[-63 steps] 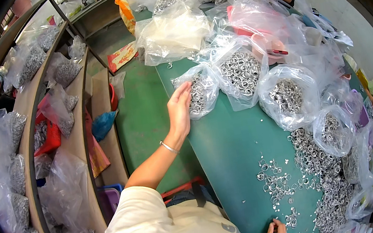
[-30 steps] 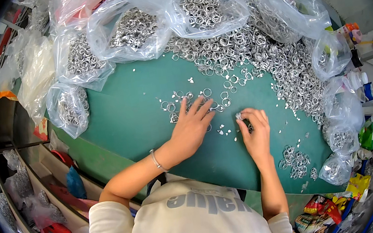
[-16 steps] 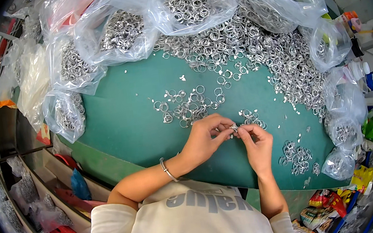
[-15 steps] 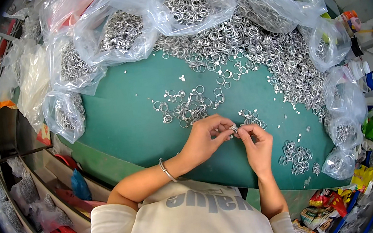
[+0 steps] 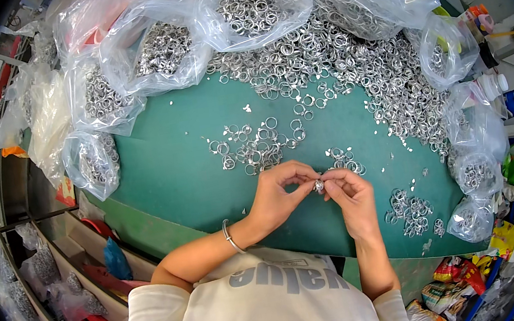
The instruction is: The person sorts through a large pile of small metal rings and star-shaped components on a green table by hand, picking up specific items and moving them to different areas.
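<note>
Close to my body, both hands meet over the green tabletop [image 5: 190,143]. My left hand [image 5: 283,189] pinches a small silver ring [image 5: 319,185] between thumb and forefinger. From the other side my right hand [image 5: 350,195] is closed on the same ring with thumb and fingertips. Parts of the ring are hidden by the fingers. Just beyond my left hand lies a loose cluster of silver rings [image 5: 259,149]. A smaller cluster [image 5: 345,160] sits behind my right hand, and another group of rings [image 5: 408,212] lies to its right.
A large heap of silver rings [image 5: 321,54] spreads along the far and right side of the table. Clear plastic bags of rings [image 5: 251,15] line the back edge. More bags [image 5: 94,162] stand at the left. Drawers with bags [image 5: 73,243] are at lower left; colourful packets [image 5: 457,274] lie lower right.
The ring has been turned between my fingertips, so its rounded face shows more now. My hands stay together in nearly the same place. The whole view has shifted slightly.
</note>
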Demonstrator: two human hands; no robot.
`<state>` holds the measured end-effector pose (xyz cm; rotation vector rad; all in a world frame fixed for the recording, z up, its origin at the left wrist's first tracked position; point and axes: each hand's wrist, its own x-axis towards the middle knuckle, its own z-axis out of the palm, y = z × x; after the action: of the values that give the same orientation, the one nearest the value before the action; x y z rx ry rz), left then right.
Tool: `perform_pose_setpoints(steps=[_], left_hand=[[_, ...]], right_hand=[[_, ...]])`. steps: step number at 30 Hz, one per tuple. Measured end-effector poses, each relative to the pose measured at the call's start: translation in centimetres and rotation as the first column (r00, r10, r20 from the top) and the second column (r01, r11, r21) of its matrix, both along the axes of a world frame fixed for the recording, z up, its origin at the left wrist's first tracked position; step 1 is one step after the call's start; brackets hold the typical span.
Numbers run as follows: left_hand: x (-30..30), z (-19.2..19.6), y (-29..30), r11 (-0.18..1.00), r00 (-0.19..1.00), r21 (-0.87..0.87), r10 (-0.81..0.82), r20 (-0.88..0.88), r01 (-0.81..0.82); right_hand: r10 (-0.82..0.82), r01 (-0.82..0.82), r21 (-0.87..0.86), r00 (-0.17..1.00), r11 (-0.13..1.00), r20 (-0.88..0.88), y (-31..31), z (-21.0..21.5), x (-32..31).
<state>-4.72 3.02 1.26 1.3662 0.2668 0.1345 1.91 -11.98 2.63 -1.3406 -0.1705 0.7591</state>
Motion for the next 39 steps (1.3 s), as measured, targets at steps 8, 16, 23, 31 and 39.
perform_pose_setpoints(steps=[8, 16, 23, 31, 39], left_hand=[[-0.3, 0.2, -0.3, 0.974, 0.984, -0.225, -0.059, -0.167, 0.02], [-1.0, -0.4, -1.0, 0.973, 0.996, -0.226, -0.067, -0.054, 0.053], [-0.9, -1.6, 0.7, 0.97, 0.981, -0.237, -0.101, -0.163, 0.061], [-0.6, -1.3, 0.1, 0.962, 0.975, -0.263, -0.121, -0.188, 0.069], [-0.6, -0.6, 0.0, 0.933, 0.96, -0.348, -0.177, -0.219, 0.093]], right_hand=[[0.004, 0.008, -0.063, 0.979, 0.998, 0.204, -0.5, -0.9, -0.8], [-0.191, 0.193, -0.002, 0.972, 0.981, 0.139, -1.6, -1.3, 0.0], [-0.289, 0.45, -0.263, 0.829, 0.854, 0.479, -7.5, -0.6, 3.5], [-0.441, 0.537, -0.214, 0.818, 0.816, 0.37, -12.3, 1.4, 5.5], [0.248, 0.968, -0.247, 0.229, 0.045, 0.941, -22.7, 3.5, 12.2]])
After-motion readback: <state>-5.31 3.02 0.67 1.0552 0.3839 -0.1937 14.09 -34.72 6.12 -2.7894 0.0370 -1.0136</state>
